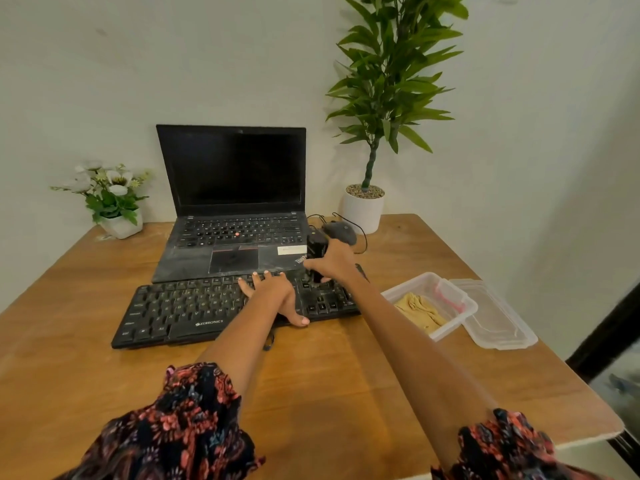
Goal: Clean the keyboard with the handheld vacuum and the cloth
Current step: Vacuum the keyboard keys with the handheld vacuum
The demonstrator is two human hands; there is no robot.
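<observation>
The black keyboard (194, 306) lies across the middle of the wooden table (86, 368), just in front of an open laptop (235, 202) whose screen is dark. The left hand (273, 292) rests flat on the keyboard's right-of-centre keys, fingers straight and slightly spread toward the laptop, thumb hooked over the near edge of the board. The right hand (334, 263) grips the black handheld vacuum (317, 251) — fingers curled round its body — and holds it upright with its lower end down on the keys at the keyboard's right end; whether the nozzle actually touches the keys cannot be told. To the right, near the keyboard, stands a clear plastic container (450, 299) with the yellow cloth (420, 311) crumpled inside it, and its lid (498, 320) lies just beside it on the far side. Behind the vacuum a dark mouse (341, 232) with its cable sits by a white pot holding a tall green plant (384, 84). A small pot of white flowers (107, 195) stands at the table's back left corner. Both forearms are bare, with floral sleeves (180, 431) bunched near the elbows.
</observation>
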